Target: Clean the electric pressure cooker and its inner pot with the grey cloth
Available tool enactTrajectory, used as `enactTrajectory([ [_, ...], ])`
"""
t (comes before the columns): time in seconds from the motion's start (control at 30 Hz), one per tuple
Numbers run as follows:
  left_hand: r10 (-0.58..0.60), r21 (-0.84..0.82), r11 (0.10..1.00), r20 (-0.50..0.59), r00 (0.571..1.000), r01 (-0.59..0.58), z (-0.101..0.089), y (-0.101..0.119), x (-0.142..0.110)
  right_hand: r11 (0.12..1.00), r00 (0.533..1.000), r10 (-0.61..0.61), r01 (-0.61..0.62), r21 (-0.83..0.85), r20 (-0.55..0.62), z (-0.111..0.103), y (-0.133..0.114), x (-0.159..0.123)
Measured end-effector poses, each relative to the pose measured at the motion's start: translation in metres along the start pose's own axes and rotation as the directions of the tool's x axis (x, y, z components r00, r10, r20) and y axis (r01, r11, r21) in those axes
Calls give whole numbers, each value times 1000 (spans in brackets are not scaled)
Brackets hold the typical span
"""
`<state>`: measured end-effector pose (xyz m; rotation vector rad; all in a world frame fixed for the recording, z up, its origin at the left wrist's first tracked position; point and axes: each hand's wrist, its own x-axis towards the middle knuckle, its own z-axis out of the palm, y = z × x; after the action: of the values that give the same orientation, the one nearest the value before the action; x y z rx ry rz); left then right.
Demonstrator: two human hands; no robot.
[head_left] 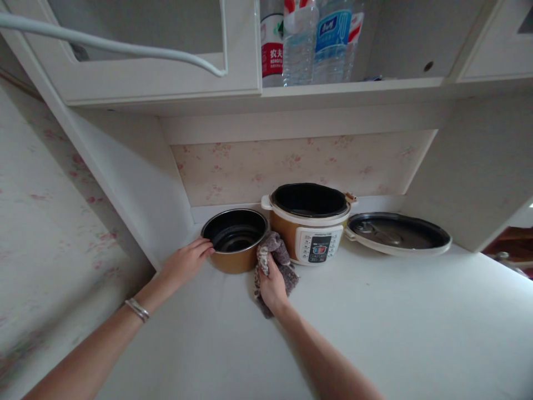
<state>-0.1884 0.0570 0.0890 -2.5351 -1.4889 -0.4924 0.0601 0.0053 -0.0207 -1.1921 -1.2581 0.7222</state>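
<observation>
Gold pot (234, 263), one, standing on the white table (366, 328), with brown cloth (263, 297) at its right side.
Left hand (192, 256) is pinching the pot's rim in a narrow grip; right hand (273, 286) is clutching the cloth. Cooker (317, 245), one, is standing open just right of the pot; its lid (402, 236) is lying beside it. Plastic bottles (300, 47) are standing in the cupboard (353, 91) above.

Left hand (192, 259) at the pot (235, 263)'s rim, right hand (273, 286) gripping a patterned cloth (288, 273)
A cooker (308, 244) stands right of the pot; farther right, a lid (400, 234) lies on the counter (375, 322).
</observation>
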Motion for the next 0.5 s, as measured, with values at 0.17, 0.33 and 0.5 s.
enactTrajectory([
  [0.17, 34, -28, 999, -42, 999, -35, -12, 59, -26, 1000, 1000, -15, 15, -26, -18, 0, 2, -1],
  [0.33, 135, -124, 982, -48, 990, -140, -8, 23, -20, 999, 1000, 7, -8, -37, -21, -1, 4, 0],
  [0.5, 84, -76, 993, -28, 996, -86, 3, -27, 4, 999, 1000, -7, 7, -35, -9, -1, 1, 1],
])
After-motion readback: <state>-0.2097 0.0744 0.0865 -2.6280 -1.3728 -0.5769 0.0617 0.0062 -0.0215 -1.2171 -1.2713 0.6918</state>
